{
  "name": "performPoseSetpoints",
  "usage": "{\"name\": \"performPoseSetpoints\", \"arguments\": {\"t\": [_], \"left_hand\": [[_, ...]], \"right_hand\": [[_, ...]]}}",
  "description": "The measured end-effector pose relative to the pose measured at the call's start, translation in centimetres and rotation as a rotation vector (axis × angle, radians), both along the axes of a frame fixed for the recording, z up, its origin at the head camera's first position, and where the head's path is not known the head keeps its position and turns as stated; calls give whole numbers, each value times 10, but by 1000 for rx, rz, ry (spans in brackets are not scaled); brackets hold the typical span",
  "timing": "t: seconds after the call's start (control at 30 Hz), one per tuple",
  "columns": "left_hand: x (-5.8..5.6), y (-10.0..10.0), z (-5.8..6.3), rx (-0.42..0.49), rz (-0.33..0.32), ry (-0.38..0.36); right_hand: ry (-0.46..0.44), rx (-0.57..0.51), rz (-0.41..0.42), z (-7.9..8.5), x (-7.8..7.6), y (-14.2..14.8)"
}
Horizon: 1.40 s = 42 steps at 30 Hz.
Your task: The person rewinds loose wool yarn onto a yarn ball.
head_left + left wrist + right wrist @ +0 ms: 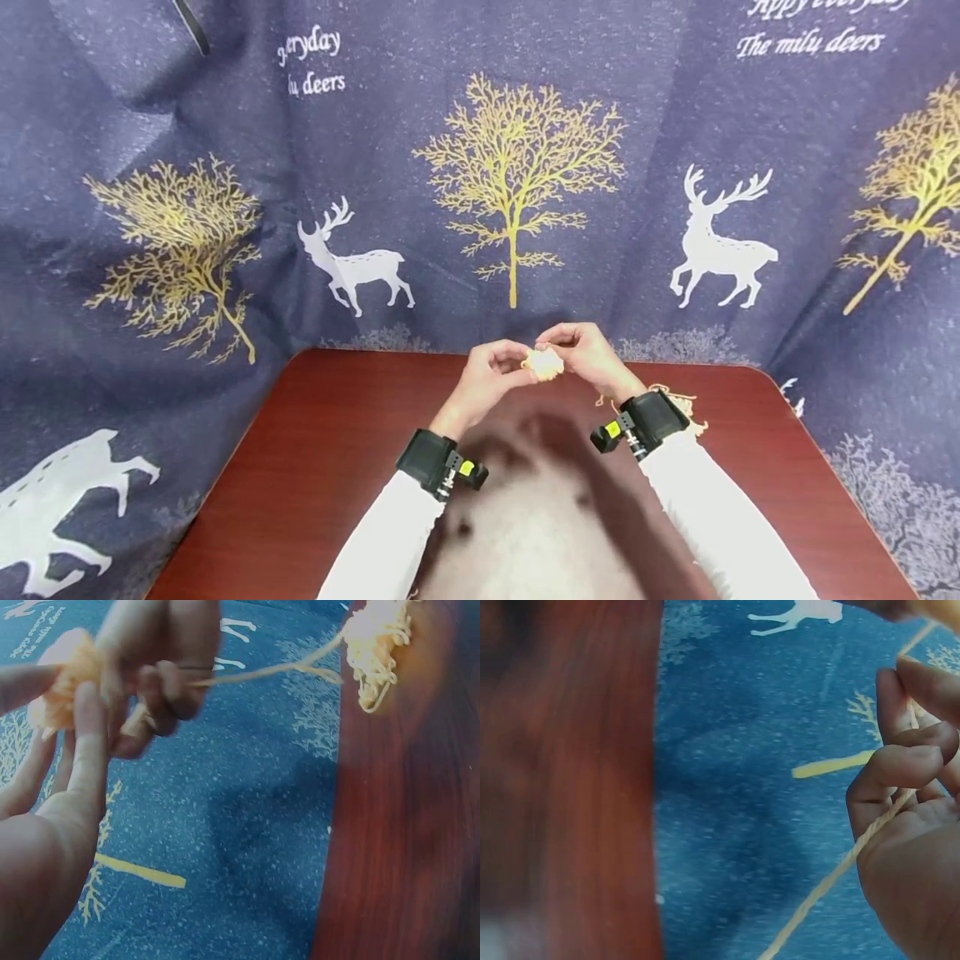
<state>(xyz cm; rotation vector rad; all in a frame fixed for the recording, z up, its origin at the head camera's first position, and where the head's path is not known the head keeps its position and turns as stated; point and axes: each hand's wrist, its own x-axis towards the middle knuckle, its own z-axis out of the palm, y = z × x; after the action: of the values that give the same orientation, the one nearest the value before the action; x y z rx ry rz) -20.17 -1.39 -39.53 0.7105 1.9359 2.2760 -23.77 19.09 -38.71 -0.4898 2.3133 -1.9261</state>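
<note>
A small ball of pale yellow yarn (543, 364) is held between the thumb and fingers of my left hand (487, 379), above the far part of the table. Close beside it on the right, my right hand (588, 358) has its fingers curled round a yarn strand (817, 896). That strand crosses the palm in the right wrist view. In the left wrist view it stretches from the right hand to a loose heap of yarn (375, 649) on the table. My right wrist partly covers this heap in the head view.
The reddish-brown wooden table (300, 467) has its far edge just below my hands. A dark blue curtain (637, 125) printed with white deer and yellow trees hangs behind and around it. Each wrist wears a black camera band (427, 460).
</note>
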Motion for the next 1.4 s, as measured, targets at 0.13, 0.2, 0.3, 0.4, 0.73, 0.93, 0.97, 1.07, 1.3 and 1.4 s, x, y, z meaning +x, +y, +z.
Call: {"name": "performPoseSetpoints", "arguments": {"t": [0.13, 0.2, 0.3, 0.4, 0.73, 0.93, 0.97, 1.07, 1.3, 1.4], "left_hand": [[-4, 0, 5, 123, 81, -23], [-6, -1, 7, 140, 121, -29], [-10, -2, 8, 116, 195, -18], [-13, -6, 7, 32, 290, 24], [-18, -22, -6, -329, 374, 187], [-14, -25, -13, -384, 220, 183], [-13, -25, -14, -387, 184, 178], [-11, -25, -15, -376, 73, 167], [-8, -26, -10, -171, -138, 72], [-7, -26, -6, -31, -185, -8]], "right_hand": [[-16, -17, -6, -14, 5, -6], [-13, -19, -16, -19, 9, -9], [33, -8, -32, -22, 18, -15], [107, 37, -35, -21, 27, -20], [259, 141, -12, 7, 40, -27], [211, 99, -14, 20, 31, -20], [200, 90, -19, 21, 30, -18], [164, 70, -33, 22, 23, -13], [115, 43, -40, 16, 11, -6], [76, 18, -21, 7, 10, -6]]}}
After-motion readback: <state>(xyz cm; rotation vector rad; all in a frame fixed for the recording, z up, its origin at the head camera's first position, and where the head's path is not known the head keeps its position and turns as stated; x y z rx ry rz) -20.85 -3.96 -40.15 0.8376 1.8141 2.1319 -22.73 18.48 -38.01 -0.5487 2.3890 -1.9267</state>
